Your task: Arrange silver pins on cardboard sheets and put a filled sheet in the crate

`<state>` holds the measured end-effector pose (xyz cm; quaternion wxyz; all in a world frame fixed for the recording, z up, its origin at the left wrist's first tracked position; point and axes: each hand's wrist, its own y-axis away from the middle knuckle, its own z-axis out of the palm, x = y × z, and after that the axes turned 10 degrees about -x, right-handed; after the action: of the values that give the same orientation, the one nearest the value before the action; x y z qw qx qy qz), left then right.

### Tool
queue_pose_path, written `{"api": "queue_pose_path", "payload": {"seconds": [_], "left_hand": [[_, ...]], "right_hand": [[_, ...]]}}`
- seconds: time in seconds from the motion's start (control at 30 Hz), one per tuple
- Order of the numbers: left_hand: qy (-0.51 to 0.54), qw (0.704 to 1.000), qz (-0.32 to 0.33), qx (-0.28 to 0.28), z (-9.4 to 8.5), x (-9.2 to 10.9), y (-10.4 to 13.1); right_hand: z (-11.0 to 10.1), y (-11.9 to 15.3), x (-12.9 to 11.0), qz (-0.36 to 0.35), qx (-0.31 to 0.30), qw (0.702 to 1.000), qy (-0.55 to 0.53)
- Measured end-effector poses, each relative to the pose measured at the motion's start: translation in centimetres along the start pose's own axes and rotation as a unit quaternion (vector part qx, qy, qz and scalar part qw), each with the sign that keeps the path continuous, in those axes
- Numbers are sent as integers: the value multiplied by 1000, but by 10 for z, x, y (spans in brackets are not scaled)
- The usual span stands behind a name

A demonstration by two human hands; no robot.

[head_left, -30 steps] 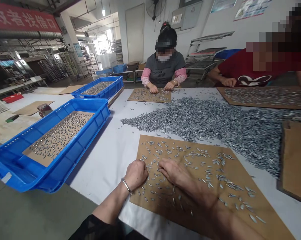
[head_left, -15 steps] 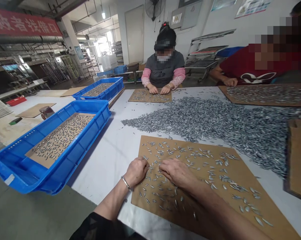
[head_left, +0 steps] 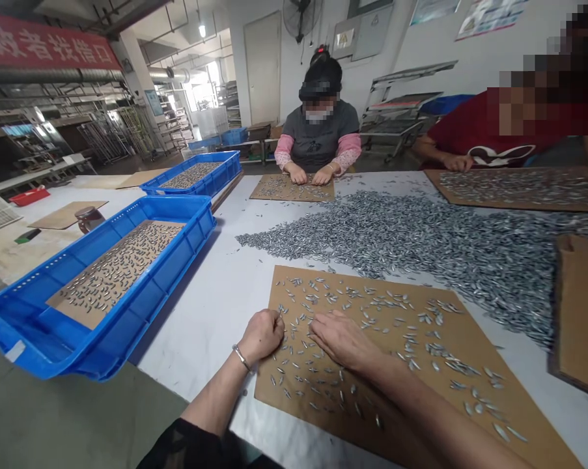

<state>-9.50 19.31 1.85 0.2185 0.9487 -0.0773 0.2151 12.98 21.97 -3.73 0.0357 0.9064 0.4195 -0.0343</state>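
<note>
Bench (head_left: 200,280) bears the grey pile (head_left: 420,234), with the board (head_left: 462,332) nearer the wearer. Left hand (head_left: 262,335) curled at the board's left edge, right hand (head_left: 342,339) near but apart, fingers bent down; cannot tell whether either grips anything. Pieces (head_left: 500,432) lie scattered across the board: step judged as spacing them by touch, next move calling for light fingertip control.
</note>
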Motion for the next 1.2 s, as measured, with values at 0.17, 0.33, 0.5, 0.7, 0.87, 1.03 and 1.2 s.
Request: {"api": "queue_pose_path", "payload": {"seconds": [0.17,0.33,0.5,0.7,0.87,1.03,1.2], "left_hand": [[17,1000,-12,5,1,0,1],[51,998,-41,-3,1,-2,4],[89,994,-62,-3,0,-4,7],[108,992,-71,-3,0,-5,11],[104,992,-71,6,2,-3,16],[98,992,-80,6,3,-1,19],[107,991,-84,5,4,-3,23]], "right_hand": [[5,1,-5,21,17,1000,-8],[-4,1,-7,57,-24,996,-68],[-20,0,-8,118,-113,979,-121],[-26,-2,-11,147,-127,973,-125],[-25,-3,-12,146,-138,971,-128],[-24,2,-7,156,-142,965,-159],[-24,9,-7,144,-146,965,-166]]}}
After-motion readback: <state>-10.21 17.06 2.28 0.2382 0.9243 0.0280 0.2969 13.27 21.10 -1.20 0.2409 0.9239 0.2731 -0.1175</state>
